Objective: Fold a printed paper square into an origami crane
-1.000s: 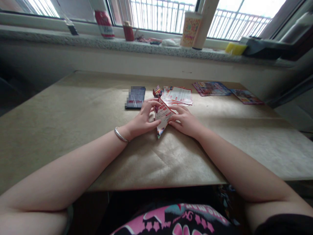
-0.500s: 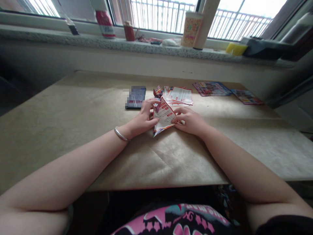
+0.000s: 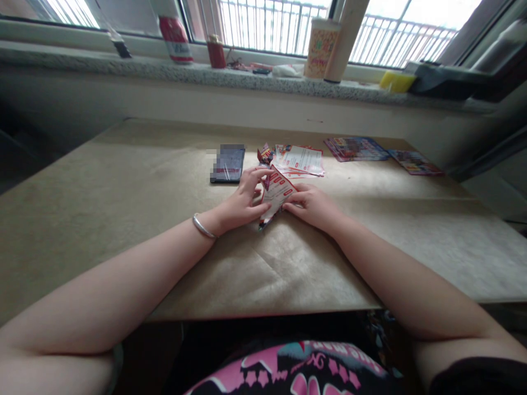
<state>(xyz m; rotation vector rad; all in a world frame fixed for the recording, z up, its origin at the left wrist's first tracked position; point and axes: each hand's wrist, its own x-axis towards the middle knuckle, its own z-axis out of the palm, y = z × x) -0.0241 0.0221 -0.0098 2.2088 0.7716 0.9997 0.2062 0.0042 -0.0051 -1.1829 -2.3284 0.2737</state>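
Note:
A folded red-and-white printed leaflet (image 3: 276, 192) stands on edge on the paper-covered table (image 3: 123, 181), pinched between both hands. My left hand (image 3: 241, 203), with a silver bangle on its wrist, grips the leaflet's left side with curled fingers. My right hand (image 3: 313, 206) presses its fingertips onto the leaflet's right side. Just behind the hands lies a small pile of similar leaflets (image 3: 298, 160).
A dark phone (image 3: 228, 163) lies left of the pile. Two colourful flyers (image 3: 356, 148) lie at the far right of the table. On the windowsill stand a red-and-white can (image 3: 176, 39), a small red jar (image 3: 216, 54), a patterned cup (image 3: 319, 48) and a yellow sponge (image 3: 396, 81).
The leaflet was spread wider half a second ago; now the two hands have pressed it narrower and more upright. Both hands stayed in about the same place.

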